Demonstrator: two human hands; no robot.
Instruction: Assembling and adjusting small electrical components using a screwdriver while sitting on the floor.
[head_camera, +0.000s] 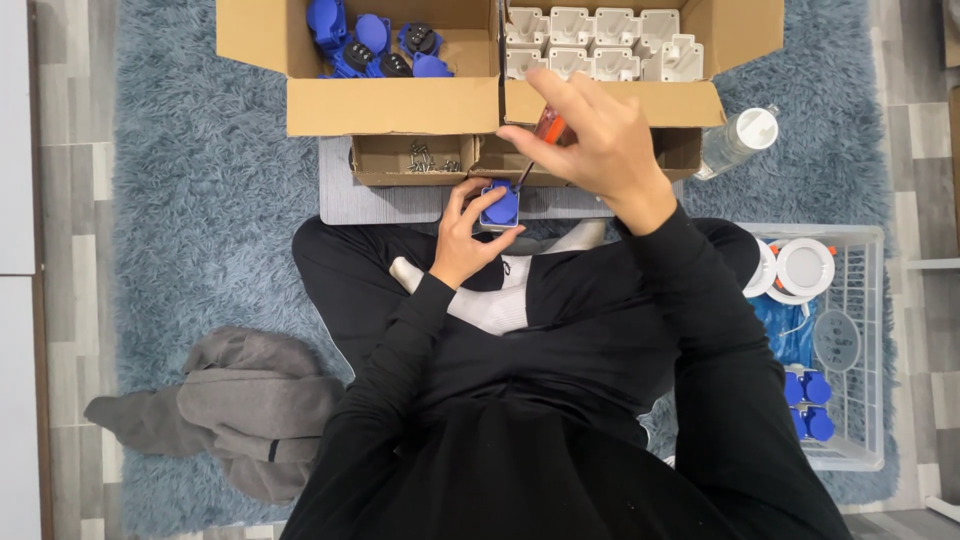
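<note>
My left hand (462, 232) grips a small blue-lidded socket part (500, 207) just above my crossed legs. My right hand (590, 135) is closed around a screwdriver with a red-orange handle (549, 127); its dark shaft slants down to the blue part and its tip touches the top of it. Both hands hover in front of two small open cardboard trays, the left one (385, 160) holding several loose screws (424, 160).
A large box (390, 105) of blue socket parts and another (700, 100) of white housings sit at the top. A clear bottle (738, 138) lies right. A white wire basket (860, 330) holds round white and blue parts. A grey garment (240, 405) lies at left on the blue rug.
</note>
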